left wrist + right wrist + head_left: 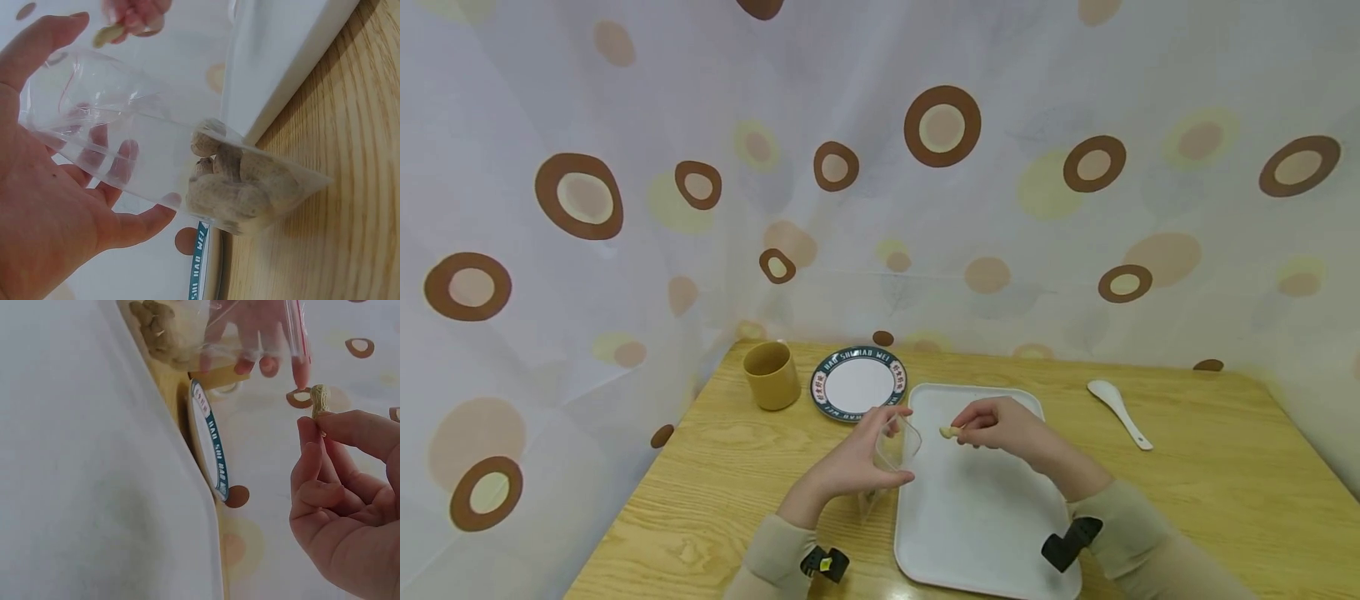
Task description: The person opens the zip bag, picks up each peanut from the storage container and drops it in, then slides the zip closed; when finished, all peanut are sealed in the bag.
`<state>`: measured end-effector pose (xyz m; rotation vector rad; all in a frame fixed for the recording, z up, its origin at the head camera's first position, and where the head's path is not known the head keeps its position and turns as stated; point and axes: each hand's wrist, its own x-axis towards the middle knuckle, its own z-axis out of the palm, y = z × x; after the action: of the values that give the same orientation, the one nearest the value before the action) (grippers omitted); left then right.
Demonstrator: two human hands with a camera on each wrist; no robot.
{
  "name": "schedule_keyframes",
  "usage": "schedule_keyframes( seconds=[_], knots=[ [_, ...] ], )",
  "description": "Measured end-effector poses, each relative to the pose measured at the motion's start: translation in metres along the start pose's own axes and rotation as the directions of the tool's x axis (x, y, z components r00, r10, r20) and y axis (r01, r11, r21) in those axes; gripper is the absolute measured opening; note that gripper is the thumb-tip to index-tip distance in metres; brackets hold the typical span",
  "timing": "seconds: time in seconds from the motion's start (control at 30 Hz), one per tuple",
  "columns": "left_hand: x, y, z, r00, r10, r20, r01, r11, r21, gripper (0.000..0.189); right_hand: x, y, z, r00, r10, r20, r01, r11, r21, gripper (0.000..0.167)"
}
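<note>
My left hand (853, 462) grips a clear zip-top plastic bag (150, 134), with thumb and fingers curved round its spread mouth. Several unshelled peanuts (240, 184) lie in the bottom of the bag, which hangs low beside the tray's left edge. Between thumb and fingertips, my right hand (1011, 429) pinches a single peanut (320, 400) in its shell. That peanut is held over the white tray (985, 508), a short way to the right of the bag's mouth.
Beyond the left hand lies a round plate (859, 385) with a dark green lettered rim. A mustard-yellow cup (775, 385) stands left of it. On the right, a white spoon (1120, 414) rests on the wooden table (1210, 483). A patterned curtain (865, 100) surrounds the table's back and sides.
</note>
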<state>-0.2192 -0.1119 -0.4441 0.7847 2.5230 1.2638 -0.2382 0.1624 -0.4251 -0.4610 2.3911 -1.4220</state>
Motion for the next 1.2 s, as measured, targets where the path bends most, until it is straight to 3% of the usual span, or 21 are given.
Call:
schedule_keyframes(
  seconds=[0.4,0.67,0.9,1.2],
  knots=[
    [0.001,0.003,0.002,1.000,0.012,0.006,-0.012,1.000,-0.006,0.081,0.000,-0.046,0.016,0.997,-0.076,0.020,0.075,0.995,0.060,0.021],
    [0.002,0.006,0.002,1.000,0.008,0.006,-0.008,1.000,0.016,0.082,0.000,-0.051,0.021,0.996,-0.080,0.029,0.078,0.994,0.077,0.021],
    [0.002,0.006,0.001,1.000,0.004,0.009,-0.004,1.000,0.004,0.080,-0.003,-0.049,0.021,0.996,-0.087,0.020,0.085,0.993,0.088,0.033],
    [0.009,0.017,0.000,0.999,0.027,-0.016,-0.027,0.999,0.030,0.084,-0.008,-0.042,0.018,0.998,-0.054,-0.045,0.059,0.991,0.120,0.037]
  ],
)
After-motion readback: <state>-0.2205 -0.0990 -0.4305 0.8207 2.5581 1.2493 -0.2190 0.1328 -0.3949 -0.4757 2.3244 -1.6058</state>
